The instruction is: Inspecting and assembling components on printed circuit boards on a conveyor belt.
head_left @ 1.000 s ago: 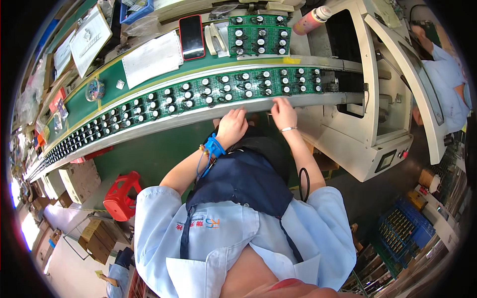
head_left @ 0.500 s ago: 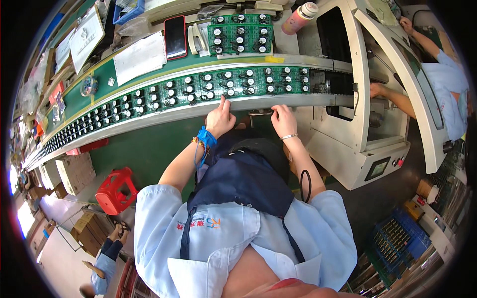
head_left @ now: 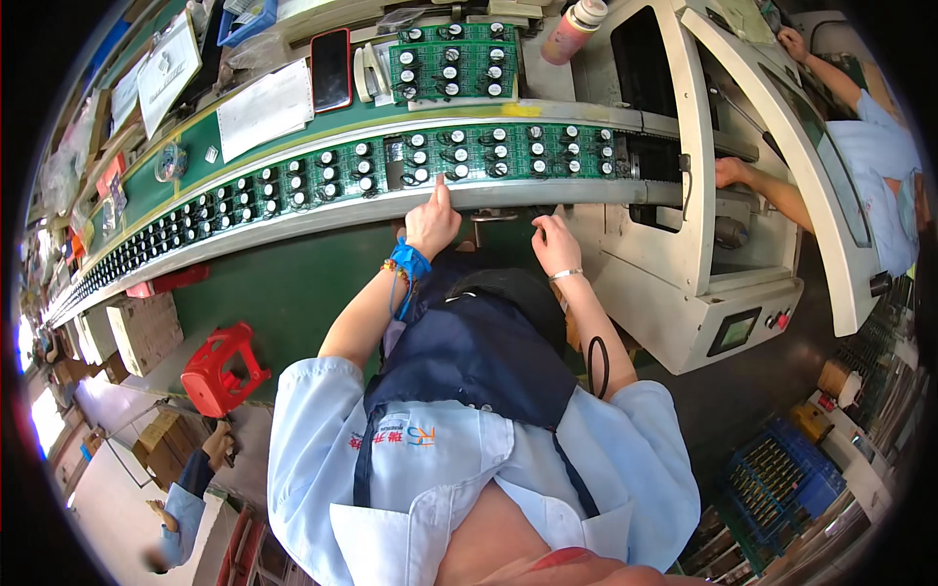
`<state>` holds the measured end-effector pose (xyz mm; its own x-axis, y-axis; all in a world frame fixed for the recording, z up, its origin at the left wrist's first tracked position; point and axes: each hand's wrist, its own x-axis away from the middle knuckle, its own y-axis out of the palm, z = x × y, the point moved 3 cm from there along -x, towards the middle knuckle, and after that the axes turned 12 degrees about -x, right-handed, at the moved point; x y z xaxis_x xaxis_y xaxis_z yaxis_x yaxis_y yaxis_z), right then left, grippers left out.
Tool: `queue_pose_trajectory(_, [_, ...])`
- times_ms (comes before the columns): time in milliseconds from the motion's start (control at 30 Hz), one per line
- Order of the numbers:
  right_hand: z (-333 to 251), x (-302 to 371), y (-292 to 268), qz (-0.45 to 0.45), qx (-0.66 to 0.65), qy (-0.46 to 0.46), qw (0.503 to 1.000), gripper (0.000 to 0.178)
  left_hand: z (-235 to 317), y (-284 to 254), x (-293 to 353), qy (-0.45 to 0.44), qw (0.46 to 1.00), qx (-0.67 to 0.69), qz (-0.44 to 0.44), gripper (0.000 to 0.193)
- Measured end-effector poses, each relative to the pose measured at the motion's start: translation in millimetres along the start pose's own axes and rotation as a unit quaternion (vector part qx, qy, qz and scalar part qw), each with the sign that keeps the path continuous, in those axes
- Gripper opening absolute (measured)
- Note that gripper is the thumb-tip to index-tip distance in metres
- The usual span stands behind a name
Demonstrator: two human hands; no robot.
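Note:
My left hand [head_left: 433,223] reaches to the near edge of the conveyor, index finger stretched out and the other fingers curled. Its fingertip meets the lower edge of a green circuit board [head_left: 454,154] carrying round white-topped parts and black wires. Nothing is held in this hand. Similar boards lie side by side along the conveyor rail [head_left: 352,207], and a dark gap shows in the row just left of that hand. My right hand [head_left: 557,246] hovers in front of the rail, fingers curled in, with no object visible in them.
At the right stands a white machine [head_left: 674,273], where the conveyor enters. Behind the conveyor are stacked circuit boards [head_left: 452,73], a phone [head_left: 331,70], paper sheets [head_left: 264,112] and a pink bottle [head_left: 575,31]. A red stool [head_left: 225,369] is at lower left. A co-worker's arm [head_left: 767,190] reaches into the machine's far side.
A gap has appeared in the board row, and the boards right of it sit nearer the machine. My left index finger has straightened out along the board edge. The view has shifted slightly.

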<state>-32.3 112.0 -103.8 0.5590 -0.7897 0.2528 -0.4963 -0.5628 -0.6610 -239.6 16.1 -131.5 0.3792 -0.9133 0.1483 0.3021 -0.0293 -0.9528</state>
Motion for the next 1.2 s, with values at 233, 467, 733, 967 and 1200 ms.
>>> queue_pose_trajectory(233, [-20, -24, 17, 0.003, 0.008, -0.089, 0.996, 0.014, 1, -4, -1, -0.011, 0.999, -0.030, -0.003, 0.043])
queue_pose_trajectory(467, [-36, -65, 40, -0.092, 0.109, -0.010, 0.990, 0.041, 4, -3, -1, -0.014, 1.000, -0.022, 0.000, 0.050])
queue_pose_trajectory(733, [-32, -73, 40, -0.100, 0.167, 0.034, 0.980, 0.038, 3, -1, 1, -0.017, 0.998, -0.019, 0.050, 0.057])
queue_pose_trajectory(967, [-22, -73, 25, -0.096, 0.165, 0.053, 0.980, 0.039, 6, 1, -2, -0.023, 0.999, 0.004, 0.038, 0.058])
queue_pose_trajectory(1200, [-7, -76, -4, -0.095, 0.186, 0.087, 0.974, 0.040, 20, 2, -7, 0.010, 0.997, 0.044, 0.057, 0.044])
